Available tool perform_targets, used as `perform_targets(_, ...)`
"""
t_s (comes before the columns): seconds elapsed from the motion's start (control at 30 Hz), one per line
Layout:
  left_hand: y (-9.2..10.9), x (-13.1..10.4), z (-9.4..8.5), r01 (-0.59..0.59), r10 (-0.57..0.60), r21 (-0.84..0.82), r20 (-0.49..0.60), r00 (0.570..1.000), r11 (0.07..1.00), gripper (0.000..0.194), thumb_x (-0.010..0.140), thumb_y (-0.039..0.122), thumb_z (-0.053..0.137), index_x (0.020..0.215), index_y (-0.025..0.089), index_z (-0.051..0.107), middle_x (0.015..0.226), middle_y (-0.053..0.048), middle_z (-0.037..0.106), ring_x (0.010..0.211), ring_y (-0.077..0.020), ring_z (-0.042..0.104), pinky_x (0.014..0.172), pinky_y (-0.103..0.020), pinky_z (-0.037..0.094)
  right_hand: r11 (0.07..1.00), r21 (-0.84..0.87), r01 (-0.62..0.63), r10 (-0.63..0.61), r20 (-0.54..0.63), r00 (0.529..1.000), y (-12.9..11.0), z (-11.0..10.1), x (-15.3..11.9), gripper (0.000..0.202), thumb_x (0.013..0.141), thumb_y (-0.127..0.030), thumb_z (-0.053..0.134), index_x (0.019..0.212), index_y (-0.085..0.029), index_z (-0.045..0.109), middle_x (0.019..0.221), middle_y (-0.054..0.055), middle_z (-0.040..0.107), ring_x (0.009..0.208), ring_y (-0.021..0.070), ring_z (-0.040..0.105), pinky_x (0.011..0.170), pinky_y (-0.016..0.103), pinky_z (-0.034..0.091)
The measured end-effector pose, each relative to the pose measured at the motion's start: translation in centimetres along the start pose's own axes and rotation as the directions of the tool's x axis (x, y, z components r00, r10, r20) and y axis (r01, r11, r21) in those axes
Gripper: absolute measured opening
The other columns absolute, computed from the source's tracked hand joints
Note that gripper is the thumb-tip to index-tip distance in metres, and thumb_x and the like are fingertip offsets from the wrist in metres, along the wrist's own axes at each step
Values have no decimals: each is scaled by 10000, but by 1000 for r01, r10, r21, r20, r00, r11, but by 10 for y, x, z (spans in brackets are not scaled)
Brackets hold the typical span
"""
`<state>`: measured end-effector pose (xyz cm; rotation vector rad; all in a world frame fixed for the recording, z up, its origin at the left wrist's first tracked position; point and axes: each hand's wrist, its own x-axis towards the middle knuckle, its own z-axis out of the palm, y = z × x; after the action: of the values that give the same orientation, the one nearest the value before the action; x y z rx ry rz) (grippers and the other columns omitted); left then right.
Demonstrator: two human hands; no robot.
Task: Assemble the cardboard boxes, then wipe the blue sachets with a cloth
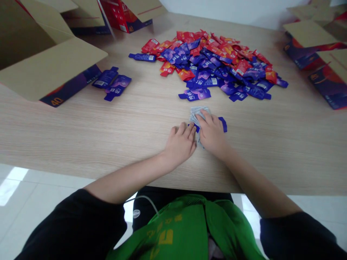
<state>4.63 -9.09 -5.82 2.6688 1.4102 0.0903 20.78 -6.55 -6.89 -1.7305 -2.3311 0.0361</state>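
Note:
A small grey-white patterned piece, perhaps a cloth or packet, lies on the table under the fingers of my right hand. Parts of a blue packet show on both sides of that hand. My left hand rests beside it, fingertips on the blue packet's left end, its fingers spread a little and nothing seen in them. What lies beneath my right palm is hidden. Just beyond my hands is a blue-purple packet at the front of a large heap of red and blue packets.
Two blue packets lie at the left, next to an open cardboard box. More open boxes stand at the back left, including a red one, and at the right. The table's front edge runs close below my forearms.

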Motion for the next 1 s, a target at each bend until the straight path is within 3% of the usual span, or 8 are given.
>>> perform_targets(0.17, 1, 2, 2, -10, 10, 18, -5, 1000, 1000, 550, 1041, 303, 355, 1542, 94, 442, 1640, -127, 372, 1412, -375, 405, 1023, -540, 408, 998, -27, -64, 62, -63, 996, 44, -4, -14, 581, 894, -142, 422, 1467, -153, 513, 1562, 166, 452, 1320, 390, 456, 1057, 576, 409)
perform_targets(0.3, 1, 1, 6, -14, 15, 51, -27, 1000, 999, 550, 1044, 296, 350, 1535, 66, 442, 1629, -132, 389, 1403, -374, 421, 1028, -539, 411, 991, -41, -128, 126, -60, 990, 78, -7, -24, 559, 902, -121, 381, 1441, -51, 511, 1517, 261, 464, 1366, 372, 455, 1094, 555, 405)
perform_targets(0.5, -4, 0, 11, -18, 25, 65, -104, 994, 998, 546, 1035, 324, 389, 1498, 52, 488, 1594, -149, 447, 1376, -362, 461, 1017, -524, 433, 987, 36, -159, 160, -7, 987, 103, -14, -18, 554, 877, -123, 379, 1398, -37, 546, 1488, 276, 476, 1410, 383, 433, 1121, 585, 398)
perform_targets(0.6, -6, 5, 8, -39, 49, 83, -112, 993, 996, 542, 1029, 328, 402, 1478, 45, 515, 1580, -153, 467, 1366, -357, 481, 1044, -499, 432, 973, 174, -151, 171, -106, 980, 92, -20, -8, 586, 847, -113, 375, 1405, -94, 552, 1467, 231, 502, 1394, 363, 458, 1121, 587, 410)
perform_targets(0.73, -2, 12, 8, -83, 100, 163, -97, 990, 983, 562, 1011, 297, 435, 1447, -47, 518, 1534, -231, 497, 1407, -390, 461, 1124, -487, 386, 969, 246, 14, 34, -190, 981, 46, -25, 7, 597, 849, -87, 369, 1421, -86, 536, 1503, 211, 483, 1409, 321, 434, 1152, 535, 388)
perform_targets(0.87, 3, 13, 11, -95, 110, 202, -66, 992, 975, 556, 1007, 301, 455, 1405, -75, 553, 1489, -285, 521, 1381, -415, 505, 1075, -451, 448, 982, 177, 73, -65, -47, 997, 2, -12, 22, 567, 902, -89, 353, 1423, -146, 571, 1590, 125, 439, 1332, 321, 463, 1100, 515, 412)
perform_targets(1.0, 2, 12, 12, -109, 122, 193, -57, 991, 975, 567, 1011, 311, 449, 1397, -90, 554, 1473, -298, 528, 1380, -413, 514, 1071, -443, 466, 997, 45, 59, -62, 59, 996, -3, -2, 23, 519, 942, -152, 406, 1431, -168, 580, 1606, 90, 436, 1273, 358, 474, 1034, 532, 426)
